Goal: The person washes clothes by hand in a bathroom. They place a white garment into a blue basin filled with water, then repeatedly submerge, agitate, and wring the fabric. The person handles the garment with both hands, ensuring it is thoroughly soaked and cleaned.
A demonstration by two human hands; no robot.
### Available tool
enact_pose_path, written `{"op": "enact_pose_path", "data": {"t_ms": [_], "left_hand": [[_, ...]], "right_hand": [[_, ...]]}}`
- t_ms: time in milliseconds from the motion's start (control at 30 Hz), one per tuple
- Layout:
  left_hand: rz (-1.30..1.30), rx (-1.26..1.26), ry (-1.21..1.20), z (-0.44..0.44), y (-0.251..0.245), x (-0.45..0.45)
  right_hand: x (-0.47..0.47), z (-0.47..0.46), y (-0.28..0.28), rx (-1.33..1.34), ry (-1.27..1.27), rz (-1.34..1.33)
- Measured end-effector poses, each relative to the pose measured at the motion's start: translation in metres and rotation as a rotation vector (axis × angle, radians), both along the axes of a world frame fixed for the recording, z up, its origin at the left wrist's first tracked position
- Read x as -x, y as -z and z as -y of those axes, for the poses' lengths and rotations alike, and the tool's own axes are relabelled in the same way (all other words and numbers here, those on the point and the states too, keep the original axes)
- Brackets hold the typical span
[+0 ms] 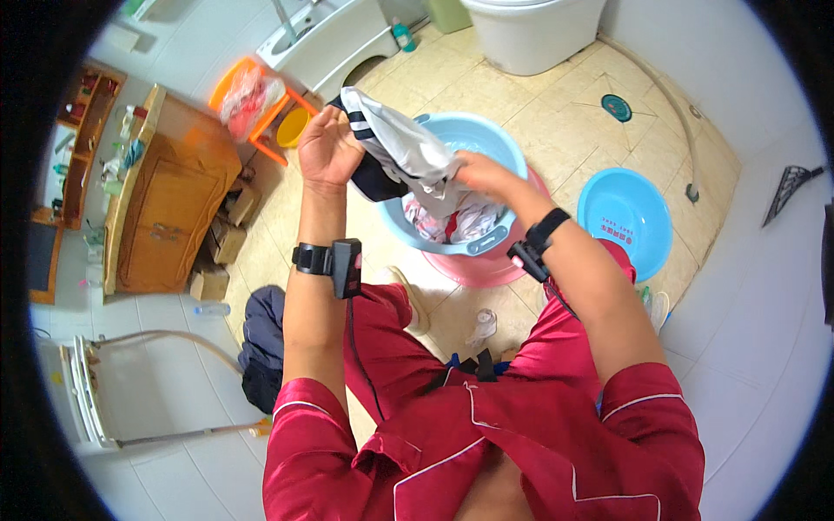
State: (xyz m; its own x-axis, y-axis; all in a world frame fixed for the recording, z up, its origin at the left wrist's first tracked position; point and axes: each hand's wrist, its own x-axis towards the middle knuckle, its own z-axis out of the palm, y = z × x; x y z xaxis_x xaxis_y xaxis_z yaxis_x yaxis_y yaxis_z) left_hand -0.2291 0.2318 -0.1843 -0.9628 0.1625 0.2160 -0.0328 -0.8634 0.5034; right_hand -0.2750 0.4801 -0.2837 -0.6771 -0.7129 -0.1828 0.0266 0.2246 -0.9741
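A white garment with black parts and striped trim (401, 140) is stretched between my hands above a light-blue plastic basin (511, 146). My left hand (331, 146) grips its dark edge, palm turned up, left of the basin. Over the basin's middle, my right hand (485, 174) clutches the white cloth; its fingertips are partly hidden by the fabric. Wet white laundry with red and pink patches (479, 221) lies inside the basin. Under the basin shows the rim of a pink basin (462, 270). Both my wrists carry black strapped devices.
An empty blue basin (625, 215) stands to the right on the tiled floor. An orange stool (244, 98) with a plastic bag and a yellow bucket (293, 127) are at upper left, near a wooden cabinet (176, 215). Dark clothing (264, 338) lies left; a toilet (534, 32) stands ahead.
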Motion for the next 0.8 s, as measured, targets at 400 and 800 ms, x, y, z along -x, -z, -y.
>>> {"op": "enact_pose_path", "data": {"t_ms": [400, 800], "left_hand": [[0.528, 0.434, -0.145, 0.008, 0.071, 0.005], [0.603, 0.211, -0.036, 0.009, 0.072, 0.004]], "right_hand": [[0.058, 0.025, -0.033, 0.776, 0.172, 0.912], [0.069, 0.03, -0.039, 0.879, -0.003, 1.076]]}}
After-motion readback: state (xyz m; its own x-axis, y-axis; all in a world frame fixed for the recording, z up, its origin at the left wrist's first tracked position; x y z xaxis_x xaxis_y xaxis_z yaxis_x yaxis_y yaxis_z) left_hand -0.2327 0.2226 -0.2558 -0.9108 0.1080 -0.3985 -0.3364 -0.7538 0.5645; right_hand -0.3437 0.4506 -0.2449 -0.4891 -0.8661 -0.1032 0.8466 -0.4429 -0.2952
